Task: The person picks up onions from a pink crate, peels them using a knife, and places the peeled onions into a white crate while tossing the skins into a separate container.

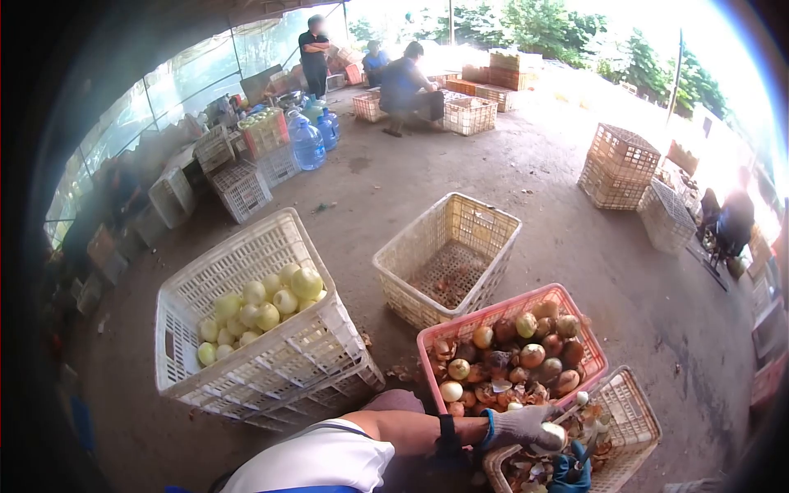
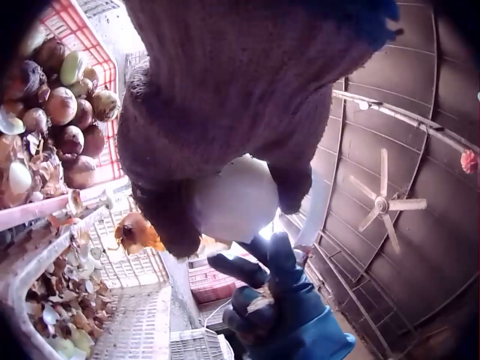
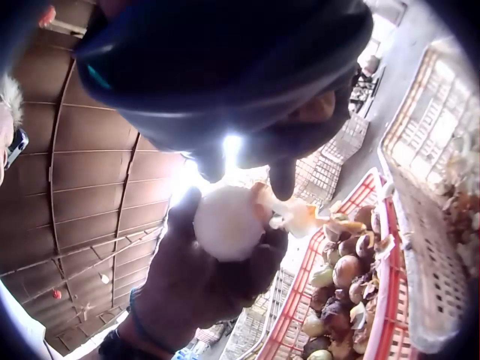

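Note:
My left hand [image 1: 524, 427] [image 2: 225, 97] [image 3: 180, 289], in a pale knitted glove, grips a peeled white onion [image 1: 555, 435] [image 2: 236, 199] [image 3: 227, 223] from below, thumb and fingers round its sides. Loose skin [image 2: 137, 232] [image 3: 296, 215] hangs off one side of the onion. Close against it is my right hand [image 1: 571, 471] [image 2: 281, 307] [image 3: 232, 82] in a blue rubber glove, two fingertips pointing at the onion. Its other fingers curl round a small pale-brown thing [image 2: 260, 303] [image 3: 316, 109], too hidden to name. Both hands are above a crate of peelings [image 1: 643, 421] [image 2: 154, 319] [image 3: 435, 300].
A red crate [image 1: 503, 314] of unpeeled onions adjoins the peelings crate. Beyond it stands a white crate [image 1: 403, 283] with scraps on its floor. Peeled onions [image 1: 267, 315] fill part of a stacked crate [image 1: 316, 349] at left. People [image 1: 407, 86] and water bottles [image 1: 307, 146] are farther back.

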The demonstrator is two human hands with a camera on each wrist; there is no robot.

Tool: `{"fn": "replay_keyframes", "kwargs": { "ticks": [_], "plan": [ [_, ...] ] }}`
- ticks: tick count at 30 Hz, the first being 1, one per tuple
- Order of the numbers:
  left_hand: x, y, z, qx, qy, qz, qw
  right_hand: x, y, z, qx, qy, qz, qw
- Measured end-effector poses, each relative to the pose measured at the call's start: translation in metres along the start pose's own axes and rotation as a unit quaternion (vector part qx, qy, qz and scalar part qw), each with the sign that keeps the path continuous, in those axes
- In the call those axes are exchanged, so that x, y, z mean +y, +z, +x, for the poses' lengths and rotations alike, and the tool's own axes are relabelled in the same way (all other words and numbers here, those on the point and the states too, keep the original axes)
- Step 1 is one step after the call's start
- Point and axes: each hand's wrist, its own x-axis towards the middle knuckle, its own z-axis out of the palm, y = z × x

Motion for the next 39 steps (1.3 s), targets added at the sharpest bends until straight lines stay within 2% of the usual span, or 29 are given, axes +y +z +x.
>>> {"fn": "replay_keyframes", "kwargs": {
  "ticks": [2, 5, 8, 11, 13, 14, 16, 17, 18, 19, 20, 22, 23, 24, 25, 26, 28, 29, 31, 34, 35, 37, 39],
  "plan": [
    [0.025, 0.003, -0.02, -0.006, -0.01, 0.091, 0.996, 0.005, 0.001, 0.0, -0.004, -0.007, 0.003, 1.0],
    [-0.026, 0.005, 0.004, 0.019, 0.083, 0.167, 0.982, 0.015, 0.004, -0.001, -0.019, -0.026, 0.01, 0.999],
    [-0.006, 0.007, -0.008, 0.001, 0.045, 0.203, 0.978, 0.032, 0.007, -0.001, -0.045, -0.058, 0.03, 0.997],
    [0.029, 0.007, -0.026, -0.051, -0.017, 0.196, 0.979, 0.053, 0.015, -0.001, -0.068, -0.093, 0.05, 0.992],
    [0.029, 0.006, -0.025, -0.053, -0.035, 0.202, 0.977, 0.058, 0.029, -0.001, -0.02, -0.093, 0.065, 0.993],
    [0.026, 0.008, -0.023, -0.057, -0.044, 0.204, 0.976, 0.051, 0.027, -0.006, -0.018, -0.012, 0.078, 0.997],
    [0.015, 0.011, -0.021, -0.009, 0.003, 0.23, 0.973, 0.05, 0.033, -0.003, 0.037, -0.05, 0.044, 0.997],
    [0.005, 0.009, -0.015, -0.013, 0.045, 0.203, 0.978, 0.04, 0.03, -0.007, 0.08, -0.039, 0.024, 0.996],
    [-0.004, 0.013, -0.009, -0.023, 0.085, 0.17, 0.982, 0.012, 0.028, -0.007, 0.091, 0.046, 0.031, 0.994],
    [-0.006, 0.025, -0.007, -0.004, 0.105, 0.163, 0.981, 0.003, 0.023, -0.005, 0.092, 0.086, 0.051, 0.991],
    [-0.005, 0.039, -0.01, 0.006, 0.123, 0.149, 0.981, 0.037, 0.014, -0.029, 0.08, 0.087, 0.063, 0.991],
    [0.033, 0.014, -0.022, 0.045, 0.009, 0.142, 0.989, -0.005, 0.013, -0.003, 0.056, 0.099, 0.083, 0.99],
    [0.038, 0.016, -0.024, 0.047, 0.002, 0.108, 0.993, -0.003, 0.016, -0.003, 0.073, 0.095, 0.111, 0.987],
    [0.025, 0.022, -0.025, 0.09, 0.047, 0.062, 0.993, 0.007, 0.017, -0.006, 0.079, 0.063, 0.099, 0.99],
    [0.018, 0.023, -0.021, 0.09, 0.05, 0.038, 0.994, 0.002, 0.014, -0.004, 0.076, 0.079, 0.122, 0.986],
    [0.023, 0.022, -0.021, 0.076, 0.026, 0.023, 0.997, 0.01, 0.017, -0.005, 0.084, 0.12, 0.148, 0.978],
    [0.018, 0.017, -0.021, 0.093, 0.101, 0.108, 0.985, 0.023, 0.025, -0.002, 0.147, 0.164, 0.167, 0.961],
    [0.022, 0.014, -0.023, 0.083, 0.066, 0.083, 0.991, 0.023, 0.018, 0.001, 0.161, 0.203, 0.197, 0.946],
    [0.021, 0.009, -0.023, 0.067, 0.07, 0.015, 0.995, 0.008, 0.0, 0.011, 0.185, 0.271, 0.261, 0.908],
    [0.019, 0.005, -0.022, 0.06, 0.07, -0.088, 0.992, 0.035, 0.0, 0.011, 0.121, 0.175, 0.1, 0.972],
    [0.016, 0.004, -0.021, 0.059, 0.067, -0.142, 0.986, 0.036, 0.003, 0.005, 0.107, 0.208, 0.121, 0.965],
    [0.013, 0.007, -0.018, 0.065, 0.061, -0.252, 0.964, 0.034, 0.016, -0.003, 0.091, 0.182, 0.207, 0.957],
    [0.009, 0.007, -0.019, 0.045, 0.083, -0.348, 0.933, 0.027, 0.024, -0.008, 0.064, 0.161, 0.177, 0.969]
  ]
}}
